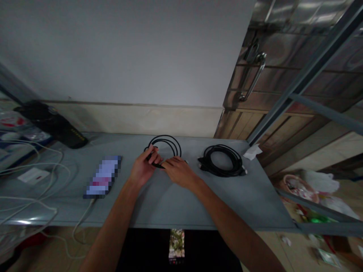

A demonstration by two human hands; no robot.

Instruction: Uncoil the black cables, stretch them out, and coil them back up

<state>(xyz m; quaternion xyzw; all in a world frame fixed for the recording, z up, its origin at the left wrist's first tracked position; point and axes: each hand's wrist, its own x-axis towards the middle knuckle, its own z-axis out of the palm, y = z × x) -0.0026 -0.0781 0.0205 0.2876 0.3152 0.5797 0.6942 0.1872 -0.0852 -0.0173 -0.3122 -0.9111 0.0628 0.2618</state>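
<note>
A thin black cable (167, 142) lies looped in a coil at the middle of the grey table (159, 204). My left hand (143, 169) grips the near left part of that coil, fingers curled round it. Touching the same coil at its near edge, my right hand (179, 172) has its fingers pinched on the cable. Both forearms reach in from the bottom of the view.
A second, thicker black cable coil (222, 160) lies to the right, beside a scrap of white paper (252, 152). A phone (103, 176) with a white lead lies left of my hands. White cables (34, 170) and a black bag (53, 124) sit far left. A metal door (283, 68) stands at right.
</note>
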